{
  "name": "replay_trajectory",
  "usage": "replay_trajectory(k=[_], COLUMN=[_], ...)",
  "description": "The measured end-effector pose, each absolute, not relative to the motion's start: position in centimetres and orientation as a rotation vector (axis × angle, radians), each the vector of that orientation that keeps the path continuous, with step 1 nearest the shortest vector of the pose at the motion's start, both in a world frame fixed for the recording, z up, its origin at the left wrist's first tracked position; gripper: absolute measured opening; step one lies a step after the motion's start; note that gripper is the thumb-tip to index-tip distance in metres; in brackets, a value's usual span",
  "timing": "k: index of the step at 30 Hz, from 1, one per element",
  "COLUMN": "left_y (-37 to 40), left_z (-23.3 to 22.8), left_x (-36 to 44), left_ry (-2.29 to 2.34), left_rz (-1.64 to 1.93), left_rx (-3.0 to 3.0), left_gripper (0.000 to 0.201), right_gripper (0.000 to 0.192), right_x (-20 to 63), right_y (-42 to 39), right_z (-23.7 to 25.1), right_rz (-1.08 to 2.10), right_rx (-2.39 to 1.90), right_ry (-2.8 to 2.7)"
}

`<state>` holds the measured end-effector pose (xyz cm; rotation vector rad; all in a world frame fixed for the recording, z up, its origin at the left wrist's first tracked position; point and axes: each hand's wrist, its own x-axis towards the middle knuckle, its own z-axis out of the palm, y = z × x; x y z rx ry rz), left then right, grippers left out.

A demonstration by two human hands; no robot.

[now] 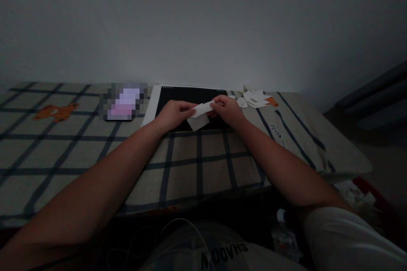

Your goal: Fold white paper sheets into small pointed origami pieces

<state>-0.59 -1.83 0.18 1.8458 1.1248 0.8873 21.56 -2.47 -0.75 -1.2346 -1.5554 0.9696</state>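
My left hand point(174, 114) and my right hand point(226, 109) both pinch one small white piece of paper point(199, 116) between them, fingers closed on its two ends. The paper is held just above a black mat with a white border point(190, 95) that lies on a checked cloth surface point(197, 165). A pile of several small white paper pieces point(252, 98) lies on the cloth just right of my right hand, near the wall.
A blurred-out object point(123, 102) sits on the cloth left of the mat. Orange bear prints point(57, 111) mark the cloth. The wall rises right behind. The cloth surface drops off at the right; clutter point(359, 194) lies on the floor below.
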Motion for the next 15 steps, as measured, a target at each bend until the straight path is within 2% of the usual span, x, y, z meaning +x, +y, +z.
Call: replay_trajectory(k=[3, 8, 15], left_y=[-1.77, -1.75, -1.69], left_z=[0.16, -0.04, -0.09], left_x=[-0.61, -0.52, -0.51], left_ry=[1.127, 1.137, 1.143], left_rz=[0.869, 0.831, 0.861], left_rx=[1.859, 1.875, 1.900], left_gripper=[0.034, 0.036, 0.034], right_gripper=[0.006, 0.010, 0.015], right_x=[21.56, 21.67, 21.81], right_y=[-2.54, -2.63, -2.89], right_z=[-0.63, -0.49, -0.19], right_rz=[0.935, 0.672, 0.579], right_rx=[-1.249, -1.202, -1.055], right_ry=[-1.580, -1.787, -1.980])
